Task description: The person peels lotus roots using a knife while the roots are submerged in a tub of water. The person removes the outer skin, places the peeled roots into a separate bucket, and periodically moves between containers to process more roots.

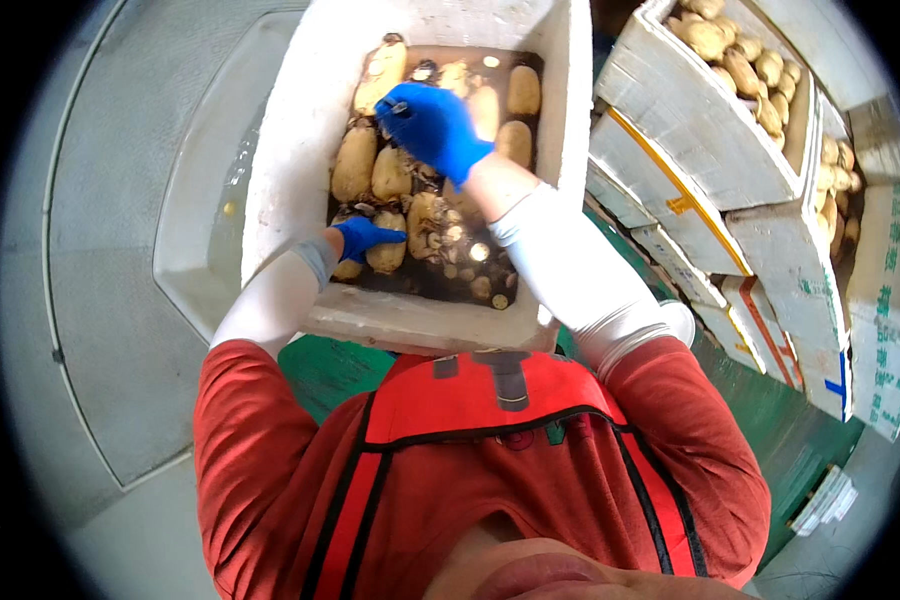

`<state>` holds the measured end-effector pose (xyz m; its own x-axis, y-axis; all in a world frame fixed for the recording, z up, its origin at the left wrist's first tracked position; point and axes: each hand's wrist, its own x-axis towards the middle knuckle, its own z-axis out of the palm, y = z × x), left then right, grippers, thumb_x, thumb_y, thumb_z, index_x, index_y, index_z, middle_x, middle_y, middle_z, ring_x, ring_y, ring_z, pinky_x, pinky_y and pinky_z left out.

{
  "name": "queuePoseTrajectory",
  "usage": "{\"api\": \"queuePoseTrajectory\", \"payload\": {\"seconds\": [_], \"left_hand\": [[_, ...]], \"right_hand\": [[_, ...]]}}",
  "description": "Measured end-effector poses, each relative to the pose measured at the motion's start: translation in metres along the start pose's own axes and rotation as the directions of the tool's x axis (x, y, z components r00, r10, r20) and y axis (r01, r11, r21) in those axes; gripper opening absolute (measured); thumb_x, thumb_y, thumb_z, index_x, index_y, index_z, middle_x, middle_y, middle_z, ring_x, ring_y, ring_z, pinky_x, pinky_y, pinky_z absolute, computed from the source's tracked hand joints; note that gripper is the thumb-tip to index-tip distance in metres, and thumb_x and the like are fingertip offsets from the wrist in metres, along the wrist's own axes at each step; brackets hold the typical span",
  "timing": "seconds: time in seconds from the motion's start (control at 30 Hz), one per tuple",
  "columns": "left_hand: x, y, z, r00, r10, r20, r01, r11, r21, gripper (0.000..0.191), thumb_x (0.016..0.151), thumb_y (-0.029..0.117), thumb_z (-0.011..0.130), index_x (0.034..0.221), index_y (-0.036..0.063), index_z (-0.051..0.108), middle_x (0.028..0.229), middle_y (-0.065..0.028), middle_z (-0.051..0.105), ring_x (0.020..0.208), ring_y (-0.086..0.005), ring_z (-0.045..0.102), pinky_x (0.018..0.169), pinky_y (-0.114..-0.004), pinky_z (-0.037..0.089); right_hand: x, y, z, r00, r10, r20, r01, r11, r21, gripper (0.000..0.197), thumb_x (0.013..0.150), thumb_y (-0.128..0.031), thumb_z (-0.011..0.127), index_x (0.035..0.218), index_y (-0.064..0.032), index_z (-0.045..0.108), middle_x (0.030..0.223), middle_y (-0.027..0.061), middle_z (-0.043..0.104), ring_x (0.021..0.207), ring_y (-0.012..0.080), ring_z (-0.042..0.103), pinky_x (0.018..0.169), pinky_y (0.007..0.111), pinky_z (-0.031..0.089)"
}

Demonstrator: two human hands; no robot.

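A white foam box [427,319] before me holds lotus root segments [354,161] in brown, murky water, with small cut pieces [454,259] at its near right. My left hand [367,236], in a blue glove, rests on a lotus root segment [387,251] at the near left of the box; its fingers are partly hidden. My right hand [427,127], also blue-gloved, is over the roots in the upper middle, fingers curled around a small dark tool whose kind I cannot tell. Dark, ragged scraps [424,174] lie among the roots below it.
Foam boxes [697,120] are stacked at the right, the upper ones filled with lotus roots [757,71]. A pale tub [195,187] with some water stands left of the box. The floor [330,371] is green and wet. A round white lid or container [679,321] is beside my right arm.
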<state>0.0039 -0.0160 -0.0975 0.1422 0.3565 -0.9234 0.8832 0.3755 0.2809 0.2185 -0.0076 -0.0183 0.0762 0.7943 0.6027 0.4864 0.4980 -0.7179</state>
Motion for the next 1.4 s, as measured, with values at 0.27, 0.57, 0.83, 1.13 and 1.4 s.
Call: {"api": "queuePoseTrajectory", "payload": {"seconds": [0.27,0.57,0.83,1.13,1.4], "left_hand": [[-0.006,-0.011,-0.028,0.983,0.181,0.019,-0.176,0.971,-0.159,0.049,0.08,0.035,0.069,0.115,0.0045,0.055,0.101,-0.0065,0.06,0.088,-0.0178,0.059,0.076,-0.034,0.05],[-0.096,0.018,-0.042,0.872,0.486,0.047,-0.335,0.666,-0.666,0.04,0.088,0.022,0.061,0.12,-0.0015,0.054,0.108,-0.0137,0.064,0.095,-0.0217,0.064,0.085,-0.032,0.052],[-0.075,0.031,-0.022,0.799,0.527,-0.29,-0.599,0.651,-0.467,0.037,0.078,0.021,0.071,0.107,-0.0008,0.061,0.094,-0.0078,0.065,0.082,-0.0155,0.063,0.072,-0.025,0.051],[0.001,0.005,-0.036,0.347,0.744,-0.571,-0.9,0.435,0.021,0.045,0.065,0.029,0.079,0.094,-0.0011,0.063,0.091,-0.0157,0.065,0.083,-0.0234,0.064,0.073,-0.035,0.051],[0.044,-0.011,-0.033,0.485,0.653,-0.581,-0.799,0.601,0.009,0.068,0.056,0.043,0.08,0.101,-0.0038,0.059,0.098,-0.0221,0.063,0.09,-0.0307,0.063,0.078,-0.037,0.05]], "right_hand": [[0.007,0.001,-0.004,0.996,0.091,-0.006,-0.091,0.989,-0.116,0.015,0.082,-0.024,0.062,0.078,-0.0101,0.064,0.076,0.0141,0.063,0.069,0.0337,0.061,0.061,0.039,0.05],[0.01,-0.006,-0.008,0.986,0.143,0.092,-0.141,0.99,-0.02,0.019,0.084,-0.027,0.064,0.083,-0.0082,0.064,0.074,0.0129,0.062,0.068,0.0295,0.06,0.063,0.036,0.048],[-0.002,0.013,-0.016,0.84,0.353,0.412,-0.302,0.935,-0.185,0.029,0.078,-0.031,0.059,0.093,-0.0075,0.067,0.09,0.0203,0.064,0.085,0.0371,0.062,0.076,0.042,0.05],[-0.032,-0.002,0.009,0.674,0.505,0.539,-0.339,0.86,-0.381,0.028,0.076,-0.025,0.058,0.095,-0.0064,0.067,0.091,0.0207,0.065,0.088,0.0366,0.063,0.08,0.042,0.049],[-0.034,0.003,0.028,0.67,0.534,0.515,-0.333,0.837,-0.434,0.027,0.076,-0.026,0.058,0.094,-0.008,0.068,0.091,0.0206,0.065,0.089,0.0367,0.062,0.081,0.042,0.049]]}}
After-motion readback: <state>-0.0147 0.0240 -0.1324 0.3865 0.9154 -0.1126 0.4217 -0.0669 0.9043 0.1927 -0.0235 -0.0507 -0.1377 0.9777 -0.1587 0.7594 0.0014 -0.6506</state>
